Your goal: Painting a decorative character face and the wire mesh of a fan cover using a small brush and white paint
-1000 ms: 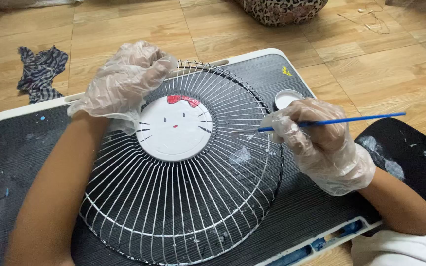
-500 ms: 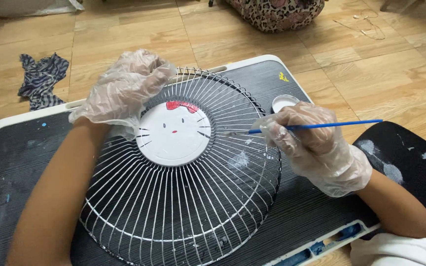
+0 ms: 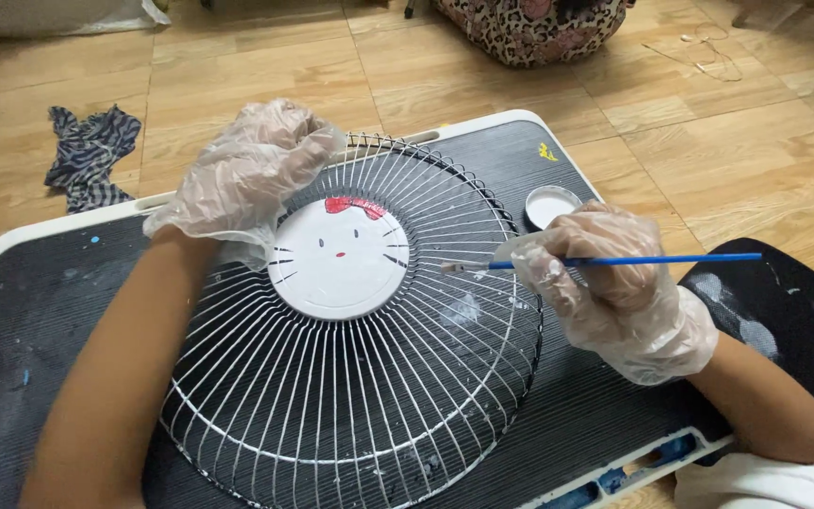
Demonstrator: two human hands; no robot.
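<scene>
A round wire fan grille [image 3: 350,377], its wires coated white, lies on a dark lap tray [image 3: 40,311]. Its white centre disc [image 3: 338,257] carries a cartoon cat face with a red bow. My left hand [image 3: 242,174], in a clear plastic glove, grips the grille's far rim. My gloved right hand [image 3: 605,283] holds a thin blue paintbrush [image 3: 614,261] level, its white-loaded tip touching the wires just right of the disc. A small round lid of white paint [image 3: 551,205] sits on the tray behind my right hand.
The tray has a white rim and rests over my lap on a wooden floor [image 3: 756,160]. A striped cloth [image 3: 91,151] lies on the floor at the left. A leopard-print object [image 3: 529,28] stands at the top.
The brush tip has moved left along the wires toward the centre disc. My left hand keeps its hold on the far rim. The view has shifted slightly.
</scene>
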